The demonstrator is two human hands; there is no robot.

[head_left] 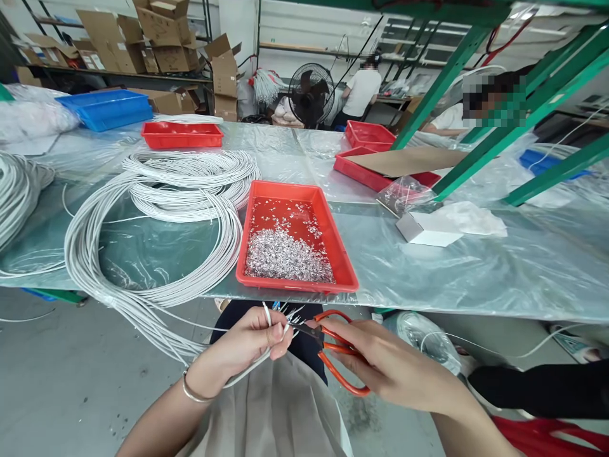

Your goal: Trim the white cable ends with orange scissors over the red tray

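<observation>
Remotely, I see coiled white cables [80, 235] on the plastic-covered bench [394, 266]; my left hand [257, 333] pinches white cable ends [267, 313] near the red rectangular tray [295, 285]; orange-handled metal scissors [337, 348] are clasped in my right hand [387, 358].

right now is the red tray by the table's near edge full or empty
Partly filled: small silvery pieces heap in the near half of the red tray; red floor shows beyond.

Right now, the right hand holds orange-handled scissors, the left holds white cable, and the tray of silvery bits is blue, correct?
Not quite: the head view shows the tray of silvery bits is red. The right hand does hold orange-handled scissors, and the left hand holds white cable.
</observation>
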